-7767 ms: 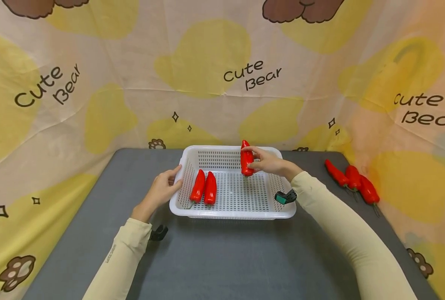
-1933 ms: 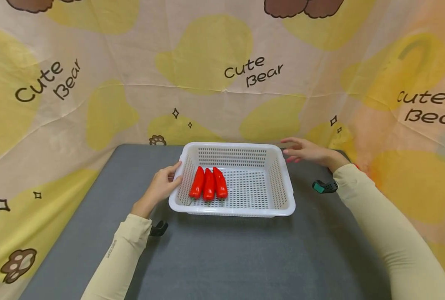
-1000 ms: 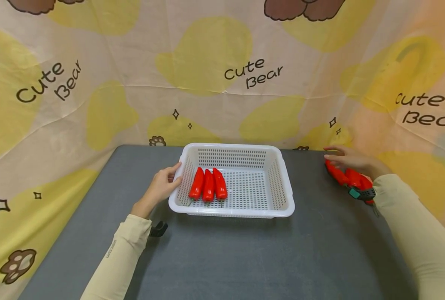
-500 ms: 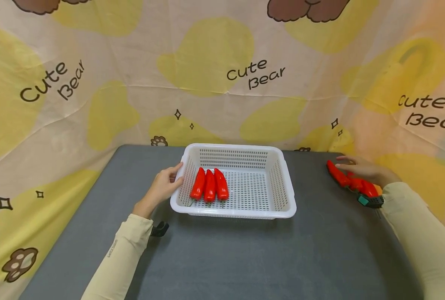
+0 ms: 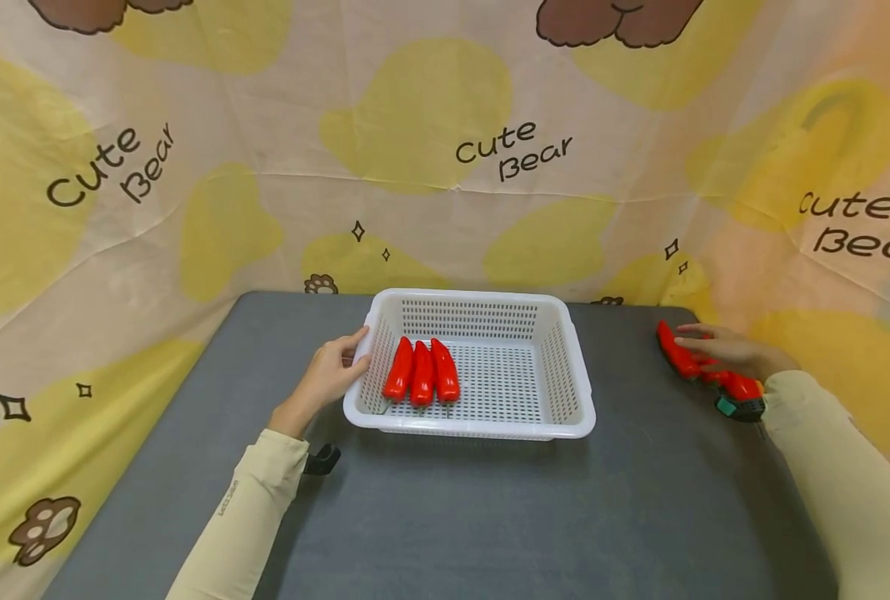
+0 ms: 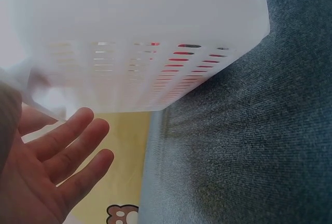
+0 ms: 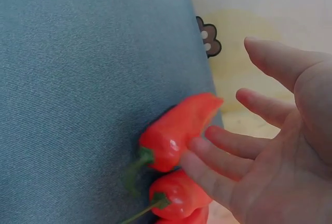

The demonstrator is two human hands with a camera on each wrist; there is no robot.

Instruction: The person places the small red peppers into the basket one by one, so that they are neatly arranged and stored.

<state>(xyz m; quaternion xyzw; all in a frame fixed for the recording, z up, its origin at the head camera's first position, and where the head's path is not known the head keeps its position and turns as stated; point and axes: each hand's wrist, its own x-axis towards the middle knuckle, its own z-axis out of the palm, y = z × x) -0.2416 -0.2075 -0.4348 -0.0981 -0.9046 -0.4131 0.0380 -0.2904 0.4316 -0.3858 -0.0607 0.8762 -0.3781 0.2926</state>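
Note:
At the left end of a white plastic basket [image 5: 469, 429], my left hand [image 5: 327, 375] holds the rim between thumb and forefinger. The left wrist view shows the other fingers [image 6: 78, 151] loose outside the basket wall. Inside lie three red peppers [image 5: 421, 375], side by side at the left, stems toward me. My right hand [image 5: 733, 352] is at the far right over more red peppers, fingers spread. In the right wrist view, its fingertips [image 7: 199, 146] are right at the nearest pepper [image 7: 174, 136], which has a green stem; a second pepper [image 7: 179, 195] and part of another lie behind it.
The grey tabletop [image 5: 475, 517] carries the basket in its middle and the loose peppers near its right edge. A printed cloth [image 5: 415, 117] hangs behind and along both sides. Each wrist wears a dark camera strap [image 5: 741, 408].
A third pepper went from my right hand into the basket beside the other two. My right hand then moved right to the loose peppers and lowered onto them. My left hand stayed at the rim.

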